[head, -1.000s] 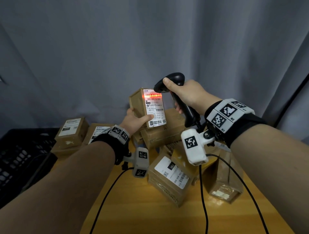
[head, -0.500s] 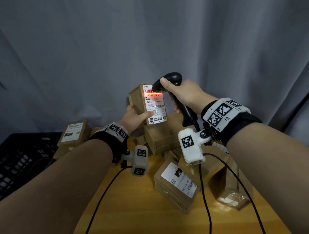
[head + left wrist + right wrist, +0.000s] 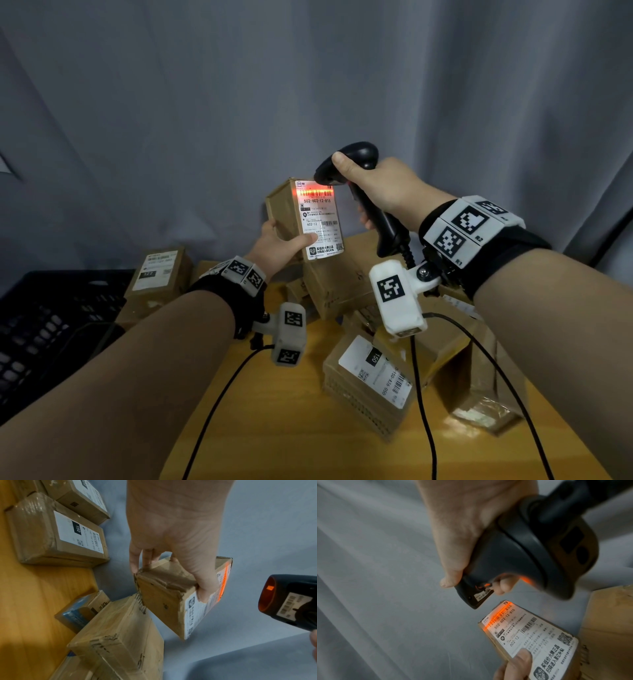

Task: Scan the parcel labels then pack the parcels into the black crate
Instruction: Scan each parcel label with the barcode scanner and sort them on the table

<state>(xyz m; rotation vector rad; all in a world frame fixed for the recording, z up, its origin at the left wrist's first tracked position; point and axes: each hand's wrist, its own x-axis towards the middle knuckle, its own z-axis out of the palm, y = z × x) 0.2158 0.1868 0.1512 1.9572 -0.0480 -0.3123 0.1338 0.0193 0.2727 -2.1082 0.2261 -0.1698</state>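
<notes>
My left hand point(image 3: 277, 245) grips a small cardboard parcel point(image 3: 301, 219) upright in the air, thumb on its white label, fingers behind. In the left wrist view the hand point(image 3: 173, 536) wraps the parcel point(image 3: 164, 601) from above. My right hand point(image 3: 380, 185) holds a black barcode scanner point(image 3: 346, 164) by its handle, nose close to the label's top. An orange-red scan line lies across the top barcode point(image 3: 500, 613). The scanner point(image 3: 513, 561) fills the right wrist view, held by my right hand point(image 3: 462, 527). The black crate point(image 3: 44, 329) stands at the far left.
Several cardboard parcels lie piled on the wooden table point(image 3: 281, 428): a labelled one marked 150 point(image 3: 373, 377), a large plain box point(image 3: 342, 277) behind, another labelled one point(image 3: 157, 270) by the crate. Cables point(image 3: 424, 411) trail over the table. A grey curtain point(image 3: 239, 102) hangs behind.
Both hands, the parcel and the scanner have stayed together and drifted slightly up in view; the scan line remains on the top barcode.
</notes>
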